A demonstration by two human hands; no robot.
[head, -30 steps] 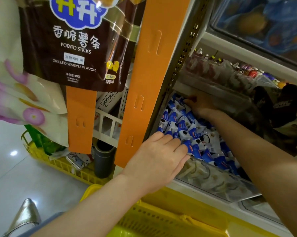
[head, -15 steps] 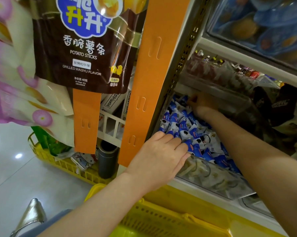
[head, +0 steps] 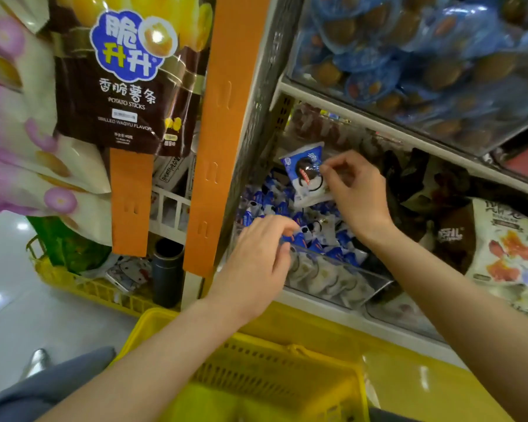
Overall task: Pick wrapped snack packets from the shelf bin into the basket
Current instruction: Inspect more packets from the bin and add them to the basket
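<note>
Snack packet (head: pixel 305 175): one pinched in right grip (head: pixel 358 193) above bin (head: pixel 332 278); left grip (head: pixel 256 263) curled, hold unclear; basket (head: pixel 271 382) below.

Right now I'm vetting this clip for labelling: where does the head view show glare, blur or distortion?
Head view: glare on the potato sticks bag and the floor; the blue packs at top right are soft and smeared; the orange strip leans from the wide lens; the lifted packet in the right hand is fairly sharp.
</note>
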